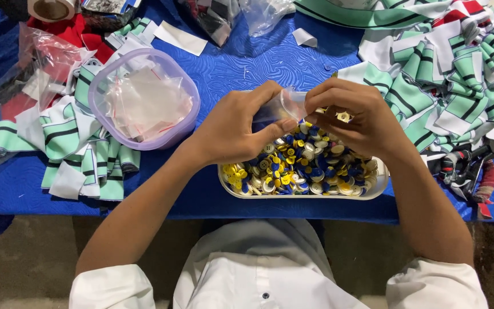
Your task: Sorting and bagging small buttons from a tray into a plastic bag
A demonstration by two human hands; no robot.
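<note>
Left hand (238, 126) and right hand (353, 117) both pinching small clear plastic bag (284, 106) open directly above white button tray (375, 189) on blue worktop (247, 63), apparently so spills fall back in.

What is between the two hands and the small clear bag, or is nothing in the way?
Nothing visible is. The left hand and right hand both pinch the bag directly, just above the tray of buttons.
</note>
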